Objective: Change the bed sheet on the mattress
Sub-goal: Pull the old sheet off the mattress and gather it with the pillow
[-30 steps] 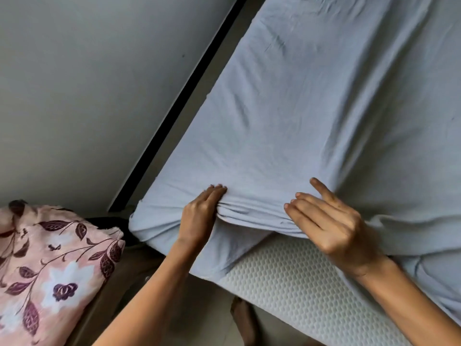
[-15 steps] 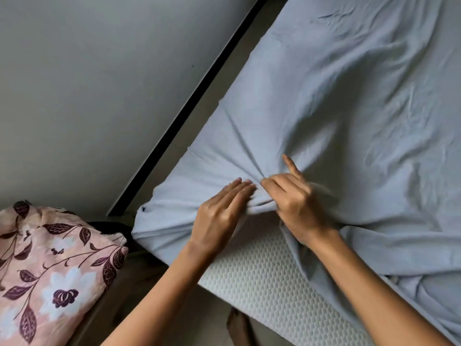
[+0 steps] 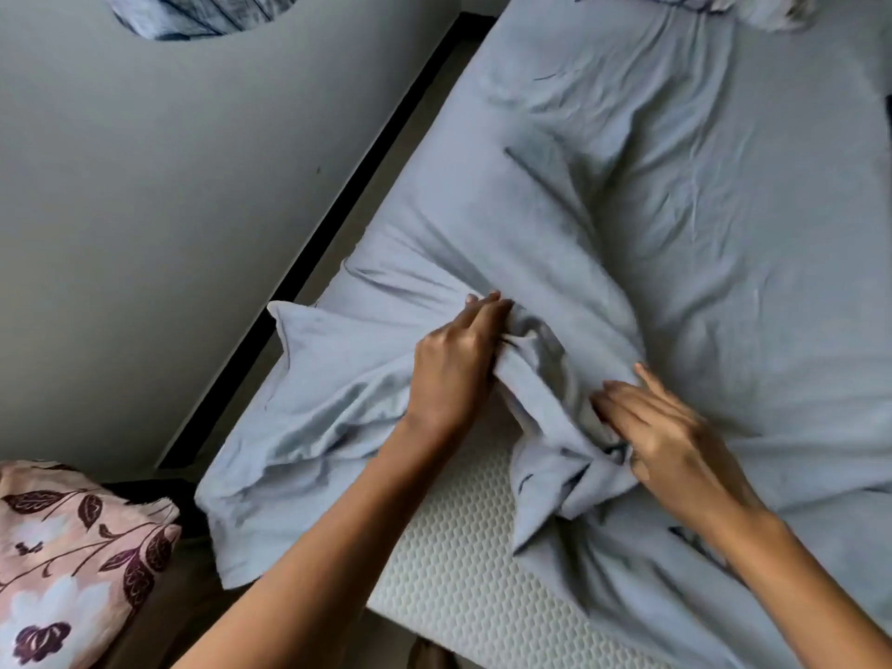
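Stripping stage, by my reading. Left hand [image 3: 453,374] has its fingers curled round a rope-like fold of the pale blue bed sheet [image 3: 675,210] and grips it. Right hand [image 3: 668,439] lies on the same bunch just beside it, fingers fairly straight and fanned, motion-blurred; its thumb side is buried in a fold, so cannot tell whether it pinches or only presses. A second ago both hands sat apart on the sheet's hem at the near edge of the mattress [image 3: 458,577]; half a second ago they had drawn together; now the gather is hauled further in over the bed and stands much thicker. More white quilted mattress shows bare below the hands than before. The near-left sheet corner [image 3: 289,325] has popped up into a loose peak, off the mattress corner beside the dark frame strip [image 3: 338,224] and grey wall [image 3: 145,185]. The far half of the sheet lies flat but creased. Floral fabric [image 3: 72,562] sits at lower left, untouched. Meaning: near edge is freed; far side and head end are likely not yet released, so removal is early to midway.
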Demonstrator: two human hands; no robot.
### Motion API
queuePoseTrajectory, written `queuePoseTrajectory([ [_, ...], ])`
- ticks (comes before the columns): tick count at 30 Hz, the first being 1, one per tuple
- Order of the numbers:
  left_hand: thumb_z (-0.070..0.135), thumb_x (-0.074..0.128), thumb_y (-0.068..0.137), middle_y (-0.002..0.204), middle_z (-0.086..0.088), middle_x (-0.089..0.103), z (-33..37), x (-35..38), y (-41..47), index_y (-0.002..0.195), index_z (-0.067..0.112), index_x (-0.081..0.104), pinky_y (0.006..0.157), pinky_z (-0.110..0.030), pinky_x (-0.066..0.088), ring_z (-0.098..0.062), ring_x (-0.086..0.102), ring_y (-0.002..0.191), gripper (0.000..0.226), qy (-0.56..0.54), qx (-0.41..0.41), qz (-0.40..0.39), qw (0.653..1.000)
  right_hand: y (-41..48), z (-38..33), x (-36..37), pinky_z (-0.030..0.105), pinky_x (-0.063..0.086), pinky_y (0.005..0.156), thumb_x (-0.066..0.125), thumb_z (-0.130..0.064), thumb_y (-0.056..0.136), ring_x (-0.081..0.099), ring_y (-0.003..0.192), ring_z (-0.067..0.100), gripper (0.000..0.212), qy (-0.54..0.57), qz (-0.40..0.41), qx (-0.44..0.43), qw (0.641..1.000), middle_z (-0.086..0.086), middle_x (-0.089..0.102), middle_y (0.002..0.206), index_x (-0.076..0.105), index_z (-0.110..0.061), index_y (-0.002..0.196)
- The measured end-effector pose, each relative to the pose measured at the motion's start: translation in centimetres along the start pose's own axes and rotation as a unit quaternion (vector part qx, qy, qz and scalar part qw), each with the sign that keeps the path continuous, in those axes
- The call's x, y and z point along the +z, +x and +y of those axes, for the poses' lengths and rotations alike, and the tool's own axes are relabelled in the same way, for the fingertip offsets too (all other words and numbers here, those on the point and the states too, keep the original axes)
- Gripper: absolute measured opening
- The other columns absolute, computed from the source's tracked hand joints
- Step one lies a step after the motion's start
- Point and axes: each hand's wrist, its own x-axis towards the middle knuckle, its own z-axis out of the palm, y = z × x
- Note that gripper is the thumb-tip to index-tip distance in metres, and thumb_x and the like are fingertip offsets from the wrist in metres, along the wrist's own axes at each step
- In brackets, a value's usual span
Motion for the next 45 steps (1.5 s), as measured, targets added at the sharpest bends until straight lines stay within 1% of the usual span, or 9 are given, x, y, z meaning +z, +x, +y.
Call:
queuePoseTrajectory([
  [4, 0.016, 0.038, 0.069, 0.087, -0.014, 0.069, 5.3, 2.8, 3.1, 0.104, 0.006, 0.065, 0.047, -0.032, 0.051, -0.031, 0.067, 0.063, 0.045, 0.005, 0.045, -0.032, 0.998, 1.9, 1.3, -0.3, 0.037, 0.015, 0.115, 0.080, -0.043, 0.058, 0.016, 0.143, 0.023, 0.119, 0.185, -0.044, 0.147, 0.971, 0.008, 0.020, 0.154, 0.008, -0.015, 0.148],
  [10, 0.015, 0.056, 0.077, 0.096, -0.009, 0.070, 12.1, 5.6, 0.3, 0.111, 0.014, 0.056, 0.065, -0.026, 0.048, -0.022, 0.070, 0.077, 0.034, -0.001, 0.073, -0.014, 0.997, 2.9, 5.3, -0.3, 0.050, 0.043, 0.098, 0.053, -0.014, 0.089, 0.066, 0.086, 0.027, 0.017, 0.245, 0.147, 0.110, 0.952, 0.012, 0.067, 0.081, 0.066, -0.004, 0.085],
  [16, 0.017, 0.045, 0.081, 0.124, -0.015, 0.061, 17.4, 10.4, -0.9, 0.123, 0.010, 0.044, 0.086, -0.033, 0.049, -0.023, 0.055, 0.118, 0.043, 0.006, 0.163, -0.098, 0.982, -5.6, 14.3, -8.0, 0.046, 0.035, 0.107, 0.035, -0.004, 0.100, 0.064, 0.072, 0.031, 0.037, 0.027, 0.135, -0.007, 0.990, 0.017, 0.061, 0.075, 0.067, 0.004, 0.084],
  [21, -0.001, 0.058, 0.066, 0.155, -0.007, 0.010, 20.2, 14.2, 1.8, 0.149, 0.031, -0.004, 0.104, -0.064, 0.028, -0.040, 0.011, 0.141, 0.108, 0.053, 0.116, -0.129, 0.983, -11.1, 17.9, -15.1, 0.045, 0.040, 0.105, 0.056, 0.008, 0.085, 0.065, 0.083, 0.029, 0.013, -0.074, 0.133, -0.069, 0.986, 0.015, 0.062, 0.077, 0.067, 0.002, 0.081],
  [25, -0.001, 0.048, 0.075, 0.154, -0.008, 0.023, 24.4, 17.7, 4.8, 0.144, 0.025, 0.032, 0.105, -0.061, 0.018, -0.041, 0.014, 0.140, 0.076, 0.074, 0.183, -0.156, 0.968, -15.2, 17.7, -14.2, 0.042, 0.040, 0.105, 0.051, 0.005, 0.087, 0.066, 0.087, 0.029, 0.019, -0.071, 0.135, -0.045, 0.987, 0.015, 0.065, 0.080, 0.069, 0.002, 0.082],
  [30, 0.014, 0.034, 0.076, 0.075, -0.003, 0.071, 21.8, 23.4, 2.7, 0.075, 0.013, 0.071, 0.077, -0.051, 0.053, -0.037, 0.068, 0.092, 0.037, 0.161, 0.239, -0.266, 0.920, -16.6, 18.9, -7.7, 0.040, 0.032, 0.109, 0.039, 0.005, 0.084, 0.066, 0.095, 0.027, 0.033, -0.041, 0.034, 0.001, 0.999, 0.013, 0.068, 0.093, 0.070, -0.001, 0.092],
  [38, 0.011, 0.035, 0.078, 0.089, -0.007, 0.072, 17.4, 25.8, -3.0, 0.090, 0.007, 0.073, 0.080, -0.058, 0.049, -0.037, 0.066, 0.097, 0.040, 0.247, 0.193, -0.284, 0.906, -25.4, 24.6, 1.2, 0.049, 0.035, 0.103, 0.087, -0.060, 0.021, 0.051, 0.123, 0.033, 0.127, -0.052, -0.298, 0.183, 0.935, 0.020, 0.052, 0.133, 0.054, 0.001, 0.128],
  [42, 0.013, 0.033, 0.085, 0.119, -0.013, 0.064, 18.1, 28.1, -5.7, 0.119, 0.006, 0.064, 0.090, -0.060, 0.044, -0.040, 0.058, 0.112, 0.047, 0.226, 0.152, -0.293, 0.916, -27.6, 25.5, 4.6, 0.054, 0.041, 0.097, 0.091, -0.044, 0.029, 0.055, 0.118, 0.035, 0.109, -0.022, -0.326, 0.197, 0.924, 0.021, 0.057, 0.127, 0.059, -0.002, 0.124],
  [45, 0.012, 0.032, 0.084, 0.137, -0.011, 0.051, 19.1, 29.8, -6.6, 0.137, 0.012, 0.044, 0.098, -0.059, 0.036, -0.037, 0.048, 0.125, 0.055, 0.233, 0.132, -0.285, 0.920, -27.8, 26.9, 5.7, 0.043, 0.052, 0.087, 0.070, -0.018, 0.067, 0.062, 0.102, 0.033, 0.043, -0.029, -0.233, 0.127, 0.964, 0.018, 0.064, 0.110, 0.068, -0.011, 0.109],
])
